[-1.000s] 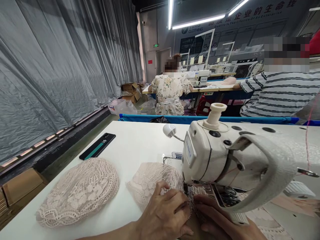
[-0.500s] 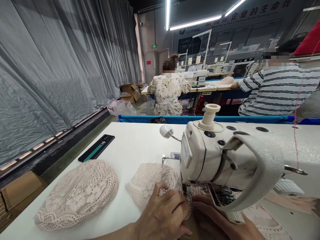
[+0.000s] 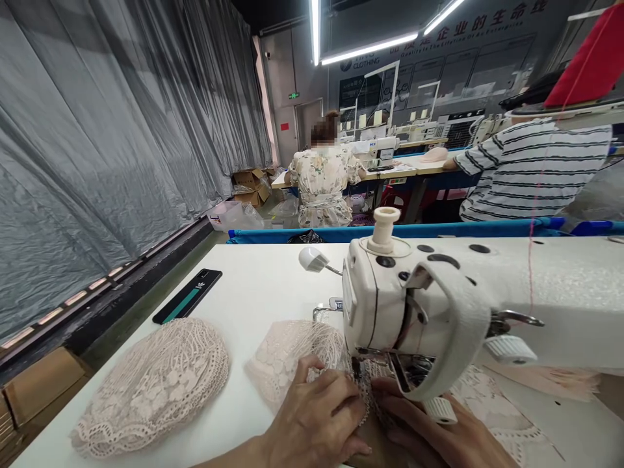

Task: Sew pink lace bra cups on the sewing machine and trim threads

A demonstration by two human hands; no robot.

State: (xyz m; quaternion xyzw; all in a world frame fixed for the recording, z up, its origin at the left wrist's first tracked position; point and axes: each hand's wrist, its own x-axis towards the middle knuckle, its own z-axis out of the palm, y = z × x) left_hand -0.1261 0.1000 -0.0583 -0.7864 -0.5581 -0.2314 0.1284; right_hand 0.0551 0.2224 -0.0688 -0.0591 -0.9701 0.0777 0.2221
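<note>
A white sewing machine (image 3: 370, 296) stands in front of me, with pale beige lace fabric (image 3: 287, 354) running under its needle area. My left hand (image 3: 319, 406) is closed, its bent fingers gripping the lace just left of the presser foot. To the right of the foot, my right hand (image 3: 429, 422) holds the lace edge with its fingers pressed together. The machine head and its knob partly cover that hand, so its fingertips are not fully seen. More lace (image 3: 492, 396) with a scalloped border spreads out at the right, beneath the machine arm.
A folded lace piece (image 3: 156, 383) lies on the white table (image 3: 253, 276) at the left. Behind it is a dark phone (image 3: 188, 296) with a green stripe. Two people (image 3: 322, 175) sit at machines ahead. A cardboard box (image 3: 43, 383) stands at lower left, beside a grey curtain (image 3: 112, 110).
My view has shifted slightly, so the machine appears further left. Both hands stay on the lace beside the needle area, with little visible movement.
</note>
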